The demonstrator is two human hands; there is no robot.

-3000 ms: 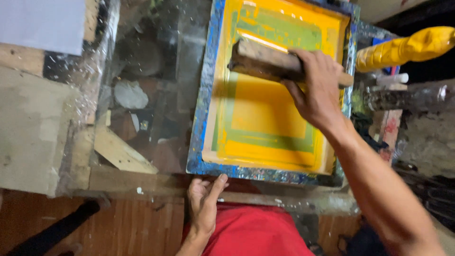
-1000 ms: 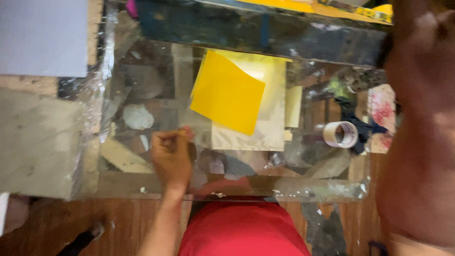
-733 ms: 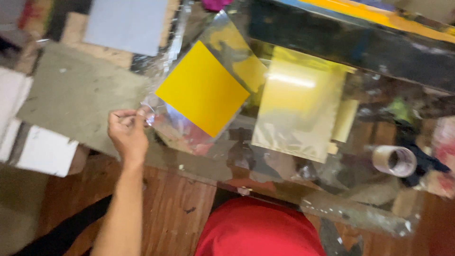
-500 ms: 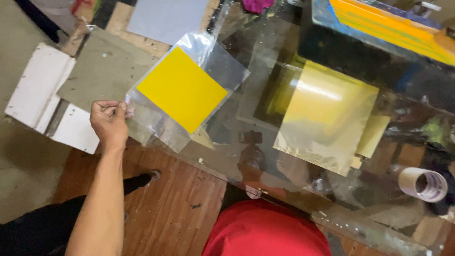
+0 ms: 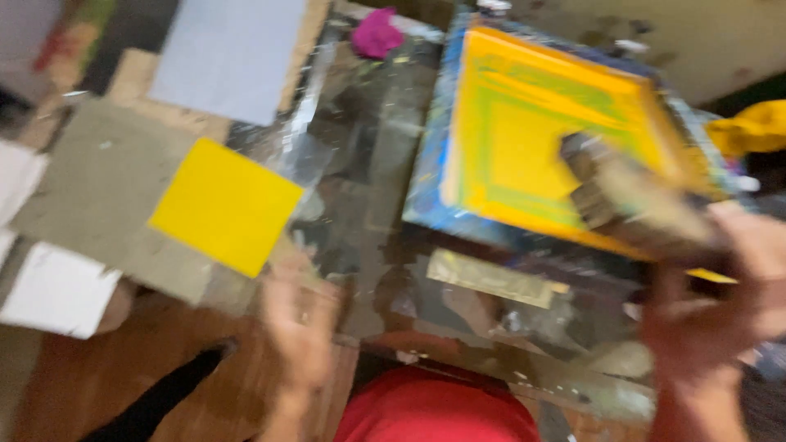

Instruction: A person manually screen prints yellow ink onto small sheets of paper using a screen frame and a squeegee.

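Observation:
A yellow square sheet in a clear sleeve (image 5: 225,205) lies on a grey board (image 5: 82,188) at the left. My left hand (image 5: 299,323) is blurred, just right of and below the sheet at the glass table's (image 5: 368,205) near edge, apart from it and holding nothing. A blue-framed printing screen (image 5: 434,164) with yellow mesh stands tilted above the table at the right. My right hand (image 5: 720,307) is at the screen's near right corner, closed on a wooden squeegee (image 5: 626,196) that rests on the mesh.
A pale blue sheet (image 5: 229,57) and a pink rag (image 5: 377,33) lie at the back. White boards (image 5: 57,290) sit at the left over the wooden floor. A yellow object (image 5: 757,127) is at the far right. A pale yellow strip (image 5: 491,278) lies under the screen.
My left hand carried the yellow sheet off the table to the left, laid it on the grey board and let go. The screen, lifted earlier, has come back down over the table with the squeegee on it.

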